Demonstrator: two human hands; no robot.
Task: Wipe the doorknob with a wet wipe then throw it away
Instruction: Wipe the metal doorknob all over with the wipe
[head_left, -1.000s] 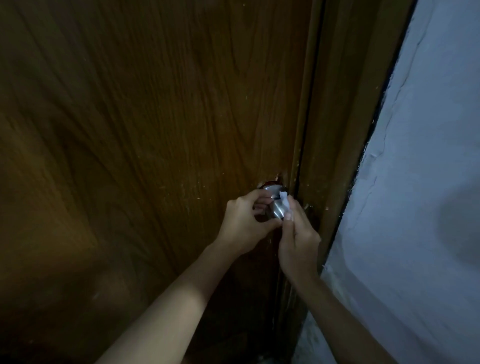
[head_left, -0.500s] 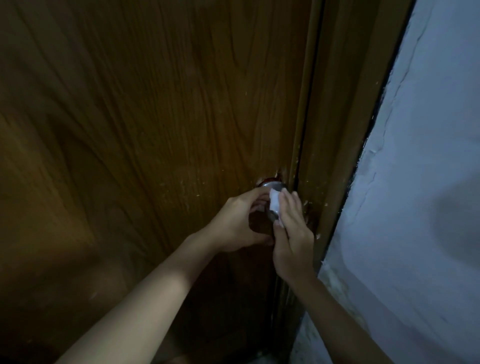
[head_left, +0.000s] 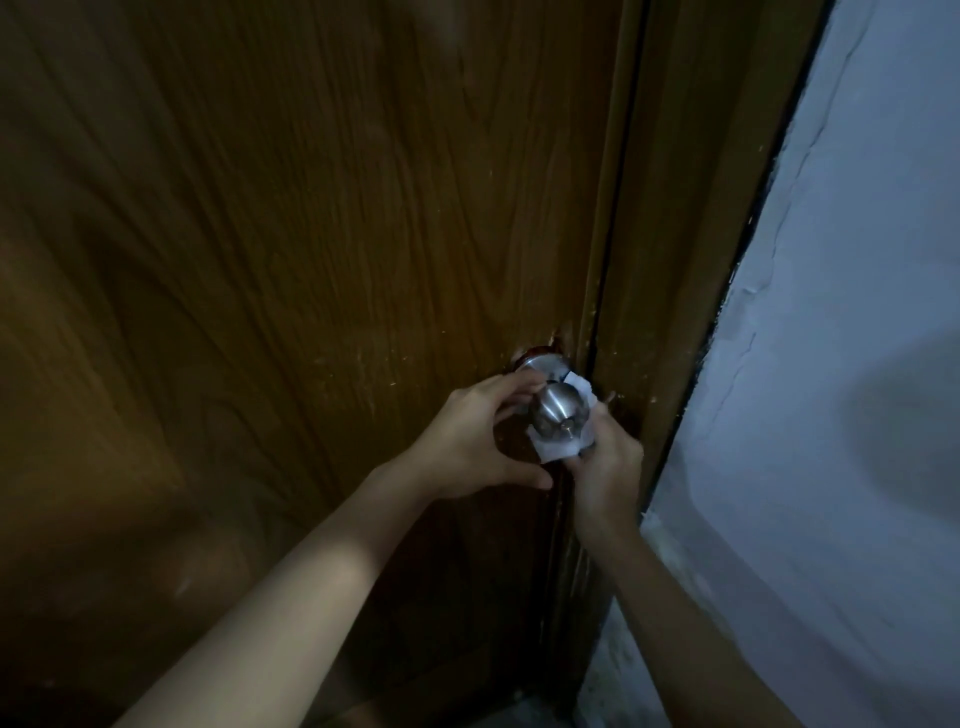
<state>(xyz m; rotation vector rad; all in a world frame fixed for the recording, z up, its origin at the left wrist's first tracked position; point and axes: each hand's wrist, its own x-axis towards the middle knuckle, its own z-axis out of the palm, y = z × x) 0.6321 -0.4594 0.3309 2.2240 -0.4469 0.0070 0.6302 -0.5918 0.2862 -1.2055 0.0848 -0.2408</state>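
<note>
A round silver doorknob (head_left: 716, 415) with a small lock button sticks out of the brown wooden door (head_left: 311, 260) near its right edge. A white wet wipe (head_left: 714, 449) wraps behind and under the knob, with a corner showing at its upper right. My right hand (head_left: 608, 467) grips the wipe from the knob's right and lower side. My left hand (head_left: 475, 441) curls at the knob's left side, fingertips touching the wipe's edge by the knob's neck, thumb stretched below.
The door frame (head_left: 675, 260) runs down just right of the knob. A pale blue-white wall (head_left: 857, 364) with cracks fills the right side. The scene is dim.
My right hand has slid from the front of the knob down to its lower right, pulling the wipe round behind it, so the knob's face now shows. The left hand stayed at the left side.
</note>
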